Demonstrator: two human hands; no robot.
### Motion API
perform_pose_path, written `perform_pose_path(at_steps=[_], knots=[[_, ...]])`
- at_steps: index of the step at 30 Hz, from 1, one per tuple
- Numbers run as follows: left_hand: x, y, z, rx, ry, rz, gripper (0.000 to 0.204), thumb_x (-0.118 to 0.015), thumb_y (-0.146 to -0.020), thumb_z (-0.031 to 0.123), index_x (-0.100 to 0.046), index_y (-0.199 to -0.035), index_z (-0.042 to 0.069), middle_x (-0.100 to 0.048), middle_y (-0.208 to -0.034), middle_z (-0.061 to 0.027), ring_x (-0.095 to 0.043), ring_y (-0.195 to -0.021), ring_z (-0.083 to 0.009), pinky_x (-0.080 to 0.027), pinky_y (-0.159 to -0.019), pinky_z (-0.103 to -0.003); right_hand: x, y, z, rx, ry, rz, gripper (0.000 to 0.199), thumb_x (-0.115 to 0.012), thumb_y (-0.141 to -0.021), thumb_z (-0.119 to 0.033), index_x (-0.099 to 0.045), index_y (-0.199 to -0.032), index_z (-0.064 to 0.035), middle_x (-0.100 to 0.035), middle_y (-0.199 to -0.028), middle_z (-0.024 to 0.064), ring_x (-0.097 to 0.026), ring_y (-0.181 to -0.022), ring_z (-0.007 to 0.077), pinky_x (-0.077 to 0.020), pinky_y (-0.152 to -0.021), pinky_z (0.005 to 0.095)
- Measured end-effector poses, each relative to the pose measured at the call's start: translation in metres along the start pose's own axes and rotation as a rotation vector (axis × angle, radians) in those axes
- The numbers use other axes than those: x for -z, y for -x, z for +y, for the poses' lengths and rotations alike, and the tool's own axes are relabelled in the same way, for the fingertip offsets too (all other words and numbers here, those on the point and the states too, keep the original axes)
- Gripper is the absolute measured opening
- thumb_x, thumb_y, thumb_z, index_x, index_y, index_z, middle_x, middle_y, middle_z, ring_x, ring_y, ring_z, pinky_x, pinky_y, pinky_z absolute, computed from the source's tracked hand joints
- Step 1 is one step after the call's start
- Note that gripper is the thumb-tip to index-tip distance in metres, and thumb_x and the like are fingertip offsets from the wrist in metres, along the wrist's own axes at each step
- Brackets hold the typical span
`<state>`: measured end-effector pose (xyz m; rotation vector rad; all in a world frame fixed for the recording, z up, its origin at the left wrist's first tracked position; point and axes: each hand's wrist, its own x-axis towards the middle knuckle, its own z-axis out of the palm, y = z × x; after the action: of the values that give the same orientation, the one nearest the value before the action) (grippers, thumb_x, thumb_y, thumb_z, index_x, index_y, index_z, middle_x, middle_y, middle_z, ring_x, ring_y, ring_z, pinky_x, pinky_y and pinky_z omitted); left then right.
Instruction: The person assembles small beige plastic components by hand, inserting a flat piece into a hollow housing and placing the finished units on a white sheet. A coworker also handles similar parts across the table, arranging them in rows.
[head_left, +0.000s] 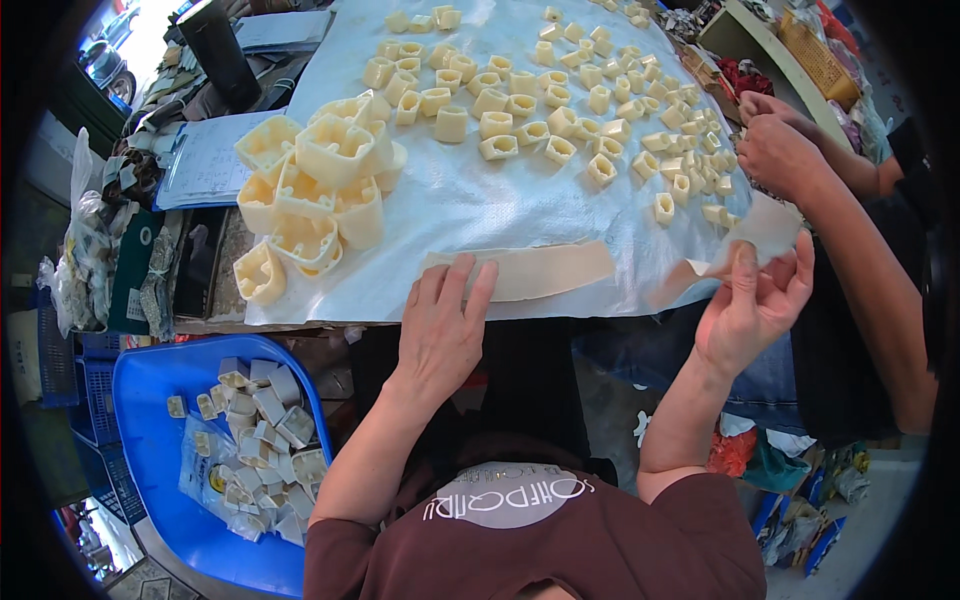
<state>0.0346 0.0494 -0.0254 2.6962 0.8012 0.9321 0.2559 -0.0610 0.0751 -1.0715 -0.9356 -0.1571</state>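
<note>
My left hand [441, 325] lies flat with its fingers stretched over the left end of a beige strip [550, 272], which rests along the near edge of the table. It looks like leather or thick cloth, but I cannot tell which. Farther right, my right hand [752, 305] is raised at the table's corner. Its thumb and fingers pinch a curled thin beige sheet [768, 228], whose lower end bends down toward the table edge. Beyond the strip, many cream hollow plastic pieces [497, 122] stand spread out, and larger cream ones [330, 150] are piled at the left.
White woven sheeting [450, 215] covers the table. Below its left edge sits a blue tub [150, 440] of pale pieces. Papers [212, 165] and a black cylinder [217, 55] stand at the far left. At the right, another person's hands [775, 145] work close to the table.
</note>
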Motion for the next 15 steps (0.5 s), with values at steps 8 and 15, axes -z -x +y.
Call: perform_pose_path(at_steps=[8,15], knots=[[0.007,0.001,0.000,0.055,0.122,0.106,0.051,-0.057,-0.067,-0.008,-0.053,-0.116,0.007,-0.053,-0.108,-0.0157,-0.052,-0.092,-0.0313,-0.045,-0.078,-0.039,-0.005,0.014,-0.011,-0.297,-0.276,-0.323,0.030,-0.063,-0.086,-0.006,-0.046,-0.111,-0.0064,-0.054,-0.102,0.0138,-0.053,-0.086,0.0178,-0.0465,-0.073,0.0303],[0.061,0.043,-0.054,0.311,-0.092,0.575,0.031,-0.064,-0.067,-0.007,-0.061,-0.096,0.003,-0.055,-0.098,-0.0149,-0.051,-0.093,-0.0305,-0.042,-0.082,-0.037,-0.012,0.050,-0.007,-0.494,-0.196,-0.485,0.028,-0.062,-0.088,-0.011,-0.046,-0.109,-0.0027,-0.059,-0.088,0.0123,-0.057,-0.066,0.0145,-0.0472,-0.058,0.0244]])
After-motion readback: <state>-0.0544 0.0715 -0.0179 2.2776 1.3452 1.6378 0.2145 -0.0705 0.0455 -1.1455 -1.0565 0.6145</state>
